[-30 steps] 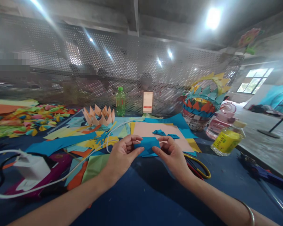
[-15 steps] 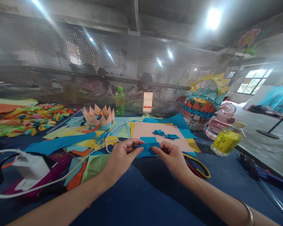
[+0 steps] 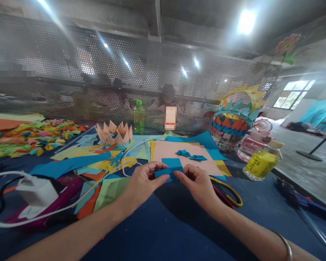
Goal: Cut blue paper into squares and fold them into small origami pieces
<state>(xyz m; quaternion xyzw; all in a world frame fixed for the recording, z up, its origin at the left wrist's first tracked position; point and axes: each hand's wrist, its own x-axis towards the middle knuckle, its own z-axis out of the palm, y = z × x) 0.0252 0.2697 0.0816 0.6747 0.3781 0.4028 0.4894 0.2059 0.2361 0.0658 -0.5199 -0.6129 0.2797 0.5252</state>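
Between my two hands is a small piece of blue paper (image 3: 168, 172), partly folded, held above the dark blue tabletop. My left hand (image 3: 146, 179) pinches its left end, thumb in front and fingers behind. At the right end, my right hand (image 3: 197, 181) grips it the same way. Just behind the fingers lies another blue paper piece (image 3: 171, 162), partly covered by the held one. Two small folded blue paper pieces (image 3: 197, 157) rest beyond on a stack of pink paper (image 3: 163, 146) with yellow and blue sheets under it.
A peach folded-paper ring (image 3: 115, 136) and a green bottle (image 3: 138, 117) stand behind. On the right are a paper basket (image 3: 228, 127), a pink bottle (image 3: 251, 145) and a yellow-labelled bottle (image 3: 260, 163). Scissors (image 3: 230, 192) lie by my right wrist; a charger (image 3: 36, 192) with cables sits left.
The blue paper has tilted in my fingers, its upper edge now lower. My left thumb has slid right along it, closer to my right thumb.
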